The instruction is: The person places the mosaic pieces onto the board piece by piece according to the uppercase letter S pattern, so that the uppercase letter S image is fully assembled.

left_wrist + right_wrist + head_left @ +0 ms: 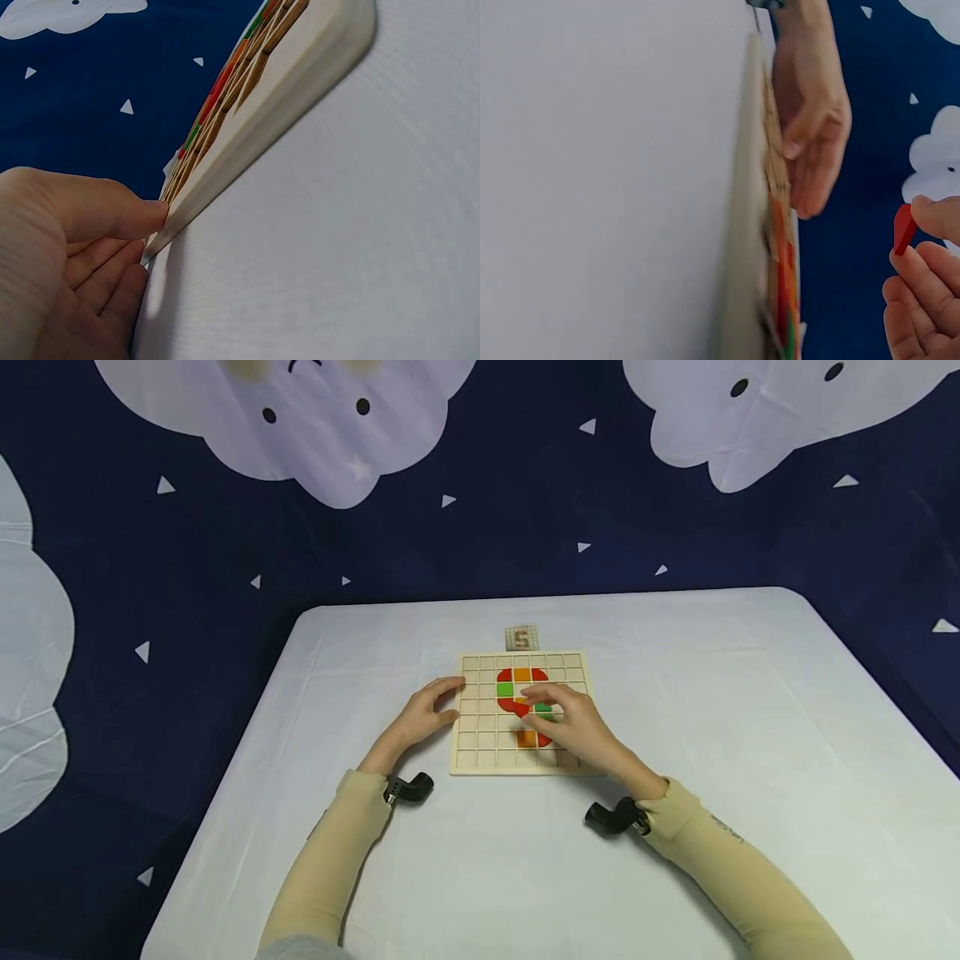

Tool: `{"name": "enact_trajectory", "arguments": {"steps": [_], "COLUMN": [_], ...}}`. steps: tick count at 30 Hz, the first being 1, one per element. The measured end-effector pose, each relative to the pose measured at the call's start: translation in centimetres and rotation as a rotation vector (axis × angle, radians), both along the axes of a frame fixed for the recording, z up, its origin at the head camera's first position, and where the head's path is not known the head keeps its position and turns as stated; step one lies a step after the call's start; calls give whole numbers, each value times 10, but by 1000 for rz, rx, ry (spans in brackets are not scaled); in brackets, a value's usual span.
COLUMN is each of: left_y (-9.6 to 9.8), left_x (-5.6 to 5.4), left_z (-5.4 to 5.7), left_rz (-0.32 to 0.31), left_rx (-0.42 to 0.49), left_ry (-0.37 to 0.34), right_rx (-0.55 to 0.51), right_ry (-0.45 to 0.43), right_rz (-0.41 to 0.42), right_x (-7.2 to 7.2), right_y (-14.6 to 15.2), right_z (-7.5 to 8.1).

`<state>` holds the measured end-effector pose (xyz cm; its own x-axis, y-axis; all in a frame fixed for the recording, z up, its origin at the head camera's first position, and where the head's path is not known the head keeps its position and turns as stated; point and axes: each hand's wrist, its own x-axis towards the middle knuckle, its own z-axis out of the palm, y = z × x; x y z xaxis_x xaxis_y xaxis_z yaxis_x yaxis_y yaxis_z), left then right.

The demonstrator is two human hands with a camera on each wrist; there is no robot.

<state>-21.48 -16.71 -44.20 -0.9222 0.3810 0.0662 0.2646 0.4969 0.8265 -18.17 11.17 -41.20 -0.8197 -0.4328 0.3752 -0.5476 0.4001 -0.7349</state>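
A square wooden grid board [480,762] lies on the white table, with rounded red pieces [505,675], orange squares [522,674] and green squares [505,689] set in its cells. My left hand [422,714] rests at the board's left edge, thumb and fingers spread apart along it. Over the board, my right hand [573,722] pinches a small red piece with a rounded side [904,229] between thumb and fingertips. Part of the pattern, on the right, is hidden under that hand in the head view.
Just behind the board lies a small card [522,638] printed with a grid and a figure. The white-covered table [675,652] reaches back to a dark blue curtain [517,543] with clouds and triangles. Black wrist cameras [611,818] sit by both sleeves.
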Motion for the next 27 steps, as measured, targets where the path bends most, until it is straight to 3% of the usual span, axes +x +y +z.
{"name": "enact_trajectory", "arguments": {"steps": [13,27], "left_y": [1,0], "left_x": [-2,0], "left_z": [1,1], "left_rz": [-6,3], "left_rx": [7,11], "left_ry": [8,-5], "right_rx": [131,187], "right_ry": [100,107], "right_rz": [76,60], "right_x": [3,2], "right_y": [-20,-22], "right_z": [-30,-38]}}
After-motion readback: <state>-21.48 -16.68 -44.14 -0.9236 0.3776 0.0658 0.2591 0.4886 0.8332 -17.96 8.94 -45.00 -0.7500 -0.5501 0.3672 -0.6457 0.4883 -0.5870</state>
